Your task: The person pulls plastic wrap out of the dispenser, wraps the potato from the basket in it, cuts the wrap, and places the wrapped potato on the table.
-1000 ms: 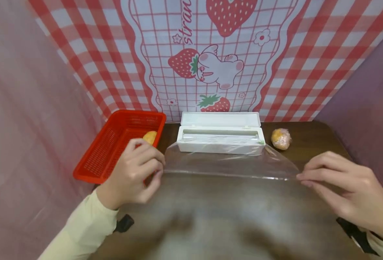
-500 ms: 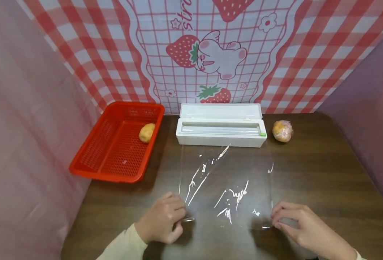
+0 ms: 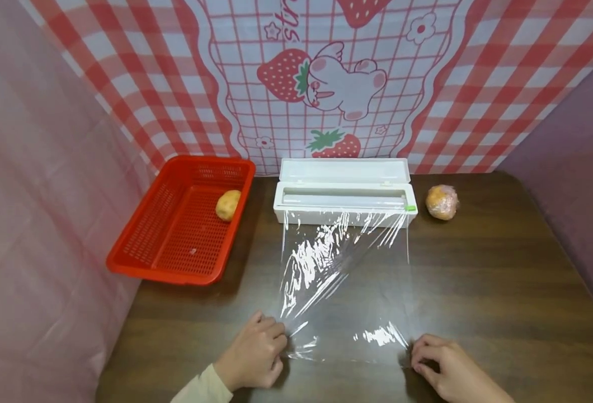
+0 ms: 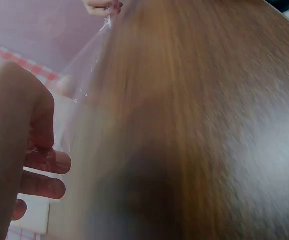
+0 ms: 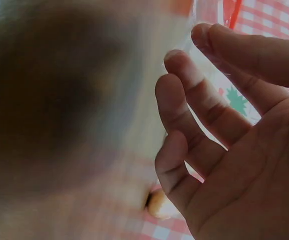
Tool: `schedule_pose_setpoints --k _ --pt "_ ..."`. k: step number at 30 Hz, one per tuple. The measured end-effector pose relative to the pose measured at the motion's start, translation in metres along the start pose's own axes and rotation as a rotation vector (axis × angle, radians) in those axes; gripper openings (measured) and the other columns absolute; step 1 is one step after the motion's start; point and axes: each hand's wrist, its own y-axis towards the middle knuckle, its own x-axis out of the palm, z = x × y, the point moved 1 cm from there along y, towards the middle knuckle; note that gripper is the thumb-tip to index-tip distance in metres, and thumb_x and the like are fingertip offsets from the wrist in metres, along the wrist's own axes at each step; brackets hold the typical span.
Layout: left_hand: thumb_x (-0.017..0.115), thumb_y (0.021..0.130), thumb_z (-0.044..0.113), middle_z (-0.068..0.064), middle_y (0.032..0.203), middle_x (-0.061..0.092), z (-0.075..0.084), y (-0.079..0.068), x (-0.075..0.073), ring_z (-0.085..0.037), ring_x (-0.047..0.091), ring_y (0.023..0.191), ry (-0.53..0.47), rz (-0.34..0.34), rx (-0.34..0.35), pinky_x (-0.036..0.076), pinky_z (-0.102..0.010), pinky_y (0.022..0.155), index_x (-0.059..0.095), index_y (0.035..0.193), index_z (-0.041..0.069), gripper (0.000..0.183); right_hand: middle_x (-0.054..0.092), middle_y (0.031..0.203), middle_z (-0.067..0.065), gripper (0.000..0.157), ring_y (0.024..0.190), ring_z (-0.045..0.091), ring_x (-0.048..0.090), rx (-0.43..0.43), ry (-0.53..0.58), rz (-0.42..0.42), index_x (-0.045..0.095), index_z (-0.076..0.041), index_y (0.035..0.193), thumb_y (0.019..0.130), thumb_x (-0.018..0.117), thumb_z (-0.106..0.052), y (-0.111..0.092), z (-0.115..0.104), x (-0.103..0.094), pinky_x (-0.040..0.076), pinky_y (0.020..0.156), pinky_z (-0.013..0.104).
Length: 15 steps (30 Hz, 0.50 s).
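A clear sheet of cling film [image 3: 347, 302] runs from the white dispenser box [image 3: 344, 170] toward me, shiny with wrinkles. My left hand [image 3: 256, 352] pinches its near left corner. At the near right corner, my right hand [image 3: 445, 366] grips the film between thumb and fingertips. In the left wrist view the film [image 4: 92, 65] stretches from the left hand [image 4: 14, 115] across to the right hand [image 4: 103, 7]. The right wrist view has the right hand's thumb and index finger [image 5: 224, 42] together at the film, its other fingers bent.
A red plastic basket [image 3: 117, 260] with a potato [image 3: 227, 205] inside stands on the left. Right of the dispenser sits a film-wrapped round item [image 3: 442, 202], yellowish. The dispenser's lid is up, and a green slider [image 3: 410, 207] shows at its right end. Checked cloth [image 3: 347, 89] hangs behind.
Both hands have drawn the film from near the dispenser toward me, so a much longer sheet is out. Over the last half second it has tightened at the box edge.
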Motion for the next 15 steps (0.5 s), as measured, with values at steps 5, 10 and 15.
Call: schedule_pose_setpoints --k 5,10,15 --pt "0.065 0.062 0.03 0.006 0.076 0.054 -0.003 -0.008 0.004 -0.015 0.049 0.068 0.013 -0.001 -0.05 0.036 -0.032 0.068 0.055 0.068 0.018 0.016 0.061 0.093 -0.014 0.04 0.083 0.004 0.06 0.016 -0.087 0.027 0.07 -0.025 0.084 0.067 0.085 0.007 0.002 -0.002 0.005 0.042 0.075 0.007" --pt "0.065 0.06 0.024 0.004 0.08 0.062 -0.009 -0.016 0.005 -0.016 0.056 0.073 -0.005 0.048 -0.106 0.041 -0.036 0.071 0.059 0.07 0.015 0.015 0.064 0.097 -0.012 0.042 0.086 0.006 0.063 -0.008 -0.083 0.118 0.071 -0.024 0.086 0.064 0.085 0.008 0.014 -0.011 0.014 0.044 0.083 0.008" --pt "0.061 0.064 0.021 0.005 0.079 0.062 -0.012 -0.023 0.009 -0.016 0.055 0.071 -0.019 0.061 -0.144 0.04 -0.036 0.071 0.061 0.071 0.016 0.009 0.065 0.098 -0.011 0.039 0.087 0.01 0.065 -0.021 -0.048 0.079 0.071 -0.024 0.085 0.066 0.085 0.007 0.016 -0.014 0.015 0.042 0.087 0.007"
